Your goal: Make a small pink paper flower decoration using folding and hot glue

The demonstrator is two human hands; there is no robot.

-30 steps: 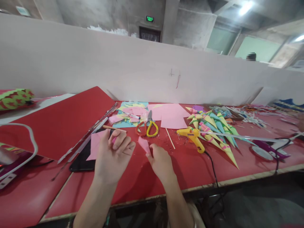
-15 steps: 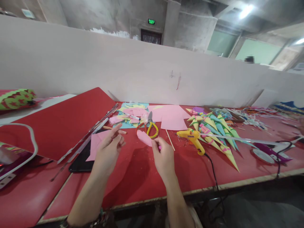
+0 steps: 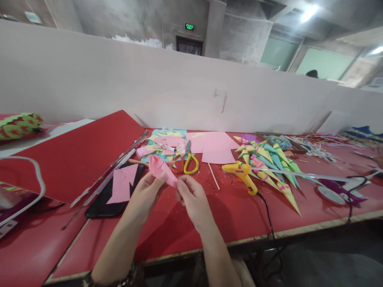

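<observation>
The left forearm (image 3: 121,241) and right forearm (image 3: 217,247) are reaching forward and converging, both bare. The left hand (image 3: 149,193) is tilting inward, its fingers (image 3: 159,181) pinching against the thumb. The right hand (image 3: 193,196) is facing it, just beside, also pinching thumb against forefinger.

A long white partition panel (image 3: 179,95) is standing along the rear of the red-topped table (image 3: 245,217) — beyond it, a rectangular green illuminated exit sign (image 3: 189,26) is hanging above a dark-framed opening (image 3: 189,47). At left, a curved white cable (image 3: 40,172) is overlapping a large, flat red board (image 3: 86,159).
</observation>
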